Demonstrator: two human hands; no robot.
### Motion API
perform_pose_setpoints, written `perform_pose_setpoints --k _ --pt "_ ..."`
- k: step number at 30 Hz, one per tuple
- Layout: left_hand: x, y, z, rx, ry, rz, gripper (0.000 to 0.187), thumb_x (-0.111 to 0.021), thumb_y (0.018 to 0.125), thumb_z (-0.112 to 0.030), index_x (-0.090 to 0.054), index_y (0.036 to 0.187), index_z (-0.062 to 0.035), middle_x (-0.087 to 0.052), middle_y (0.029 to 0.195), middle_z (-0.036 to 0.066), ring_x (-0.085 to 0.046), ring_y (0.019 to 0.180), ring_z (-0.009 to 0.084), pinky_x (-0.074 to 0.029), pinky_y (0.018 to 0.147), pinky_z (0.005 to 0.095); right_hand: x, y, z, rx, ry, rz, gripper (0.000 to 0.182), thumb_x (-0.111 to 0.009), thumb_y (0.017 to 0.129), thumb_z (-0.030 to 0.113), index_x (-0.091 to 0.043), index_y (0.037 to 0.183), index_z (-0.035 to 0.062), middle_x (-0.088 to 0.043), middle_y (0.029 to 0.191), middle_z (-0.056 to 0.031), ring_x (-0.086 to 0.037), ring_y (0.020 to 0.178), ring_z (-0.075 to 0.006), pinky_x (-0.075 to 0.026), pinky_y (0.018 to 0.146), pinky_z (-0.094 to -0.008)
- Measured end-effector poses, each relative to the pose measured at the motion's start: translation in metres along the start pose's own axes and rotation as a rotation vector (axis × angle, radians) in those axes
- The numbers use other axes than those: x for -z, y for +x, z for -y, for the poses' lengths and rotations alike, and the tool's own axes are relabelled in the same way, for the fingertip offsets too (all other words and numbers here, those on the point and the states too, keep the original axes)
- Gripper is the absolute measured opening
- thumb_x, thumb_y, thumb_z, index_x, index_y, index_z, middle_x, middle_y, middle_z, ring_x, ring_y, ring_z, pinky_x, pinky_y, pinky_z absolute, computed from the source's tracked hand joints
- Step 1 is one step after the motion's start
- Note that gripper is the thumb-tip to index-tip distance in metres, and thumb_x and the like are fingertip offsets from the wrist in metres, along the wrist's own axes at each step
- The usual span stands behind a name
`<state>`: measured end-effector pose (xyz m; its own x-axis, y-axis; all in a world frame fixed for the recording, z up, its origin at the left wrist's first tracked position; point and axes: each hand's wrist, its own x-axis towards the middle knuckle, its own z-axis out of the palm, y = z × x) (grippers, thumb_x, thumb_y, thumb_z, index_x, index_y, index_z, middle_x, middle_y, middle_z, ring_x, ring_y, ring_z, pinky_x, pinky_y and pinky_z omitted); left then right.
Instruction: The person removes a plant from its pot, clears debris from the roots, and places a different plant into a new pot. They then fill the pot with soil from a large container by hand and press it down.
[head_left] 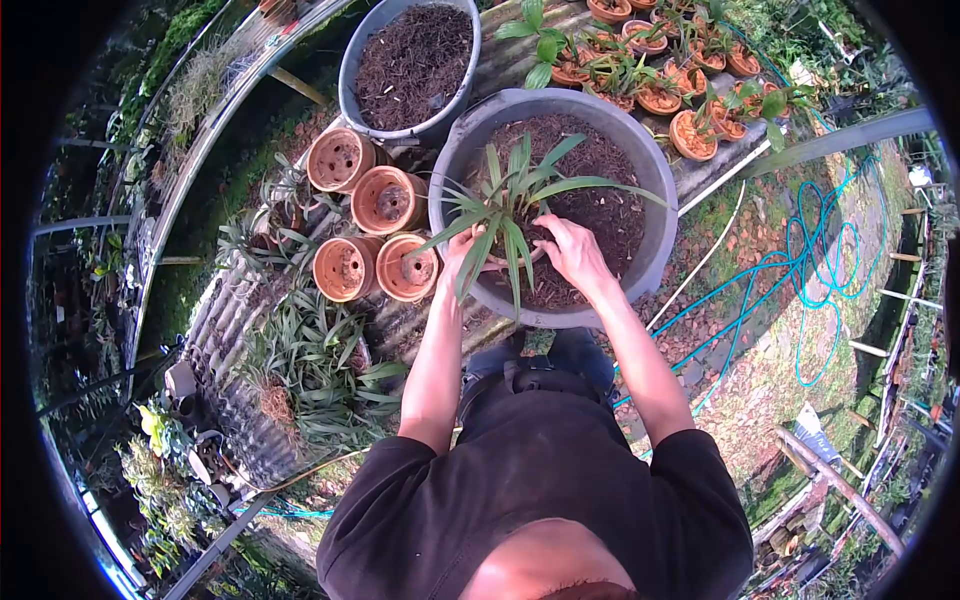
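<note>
A long-leaved green plant (515,200) stands over the near left part of a large grey tub (657,230), which holds dark soil (610,205). Beneath its leaves, part of a pot rim shows between my hands. My left hand (462,250) is at the left side of this pot, wrapped round its edge, with leaves covering some of the fingers. On the other side, my right hand (572,250) has its fingers bent in at the base of the plant, over the pot; what its fingertips press on is too small to tell.
Several empty clay pots (388,200) stand left of the tub. Behind them is a grey tub of soil (415,65). Potted plants (660,75) fill the back right. Loose leafy plants (320,365) lie at left on corrugated sheeting. A teal hose (800,260) coils on the ground at right.
</note>
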<state>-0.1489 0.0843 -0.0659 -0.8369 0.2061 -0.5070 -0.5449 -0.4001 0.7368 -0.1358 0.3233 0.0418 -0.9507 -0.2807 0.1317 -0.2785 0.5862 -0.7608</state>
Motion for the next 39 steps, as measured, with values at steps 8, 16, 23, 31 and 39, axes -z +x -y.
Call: perform_pose_setpoints --k 8,16,23,31,39 --pt "0.005 0.007 0.008 0.092 -0.038 -0.040 0.032 -0.051 0.105 -0.024 -0.057 0.123 0.0019 -0.070 0.099 0.016 -0.073 0.070 0.0259 -0.067 0.060 0.0401 -0.027 -0.009 -0.012 0.293 -0.209 -0.008 0.032 -0.073 0.084 0.016 -0.070 0.111 -0.0002 -0.066 0.126 -0.0158 -0.058 0.126 -0.0326 -0.045 0.107 -0.0495" --pt "0.014 0.016 0.011 0.152 0.141 -0.106 0.032 -0.053 0.105 -0.032 -0.060 0.123 -0.0061 -0.069 0.107 0.011 -0.073 0.089 0.0279 -0.064 0.079 0.0487 -0.042 -0.022 -0.029 0.192 -0.307 0.099 0.035 -0.070 0.088 0.018 -0.070 0.119 0.0020 -0.066 0.131 -0.0121 -0.052 0.135 -0.0295 -0.031 0.119 -0.0542" --pt "0.015 0.020 0.014 0.141 0.093 -0.047 0.027 -0.044 0.107 -0.020 -0.061 0.121 -0.0031 -0.070 0.105 0.013 -0.074 0.088 0.0278 -0.065 0.076 0.0476 -0.049 -0.033 -0.012 0.232 -0.247 0.097 0.054 -0.070 0.087 0.019 -0.056 0.136 -0.0009 -0.049 0.149 -0.0177 -0.042 0.143 -0.0324 -0.027 0.120 -0.0551" --pt "0.002 0.018 0.012 0.139 0.111 -0.105 0.032 -0.054 0.105 -0.029 -0.060 0.125 -0.0040 -0.072 0.099 0.009 -0.074 0.076 0.0221 -0.065 0.064 0.0388 -0.081 -0.040 -0.003 0.173 -0.334 0.121 0.059 -0.067 0.089 0.025 -0.051 0.139 -0.0042 -0.049 0.146 -0.0228 -0.041 0.142 -0.0361 -0.023 0.120 -0.0590" --pt "-0.001 0.011 0.012 0.097 0.171 -0.118 0.032 -0.053 0.106 -0.031 -0.062 0.123 -0.0066 -0.071 0.100 0.005 -0.072 0.079 0.0173 -0.065 0.066 0.0368 -0.094 -0.036 0.007 0.185 -0.223 0.079 0.055 -0.065 0.091 0.020 -0.051 0.138 -0.0063 -0.052 0.141 -0.0250 -0.047 0.136 -0.0390 -0.025 0.121 -0.0556"
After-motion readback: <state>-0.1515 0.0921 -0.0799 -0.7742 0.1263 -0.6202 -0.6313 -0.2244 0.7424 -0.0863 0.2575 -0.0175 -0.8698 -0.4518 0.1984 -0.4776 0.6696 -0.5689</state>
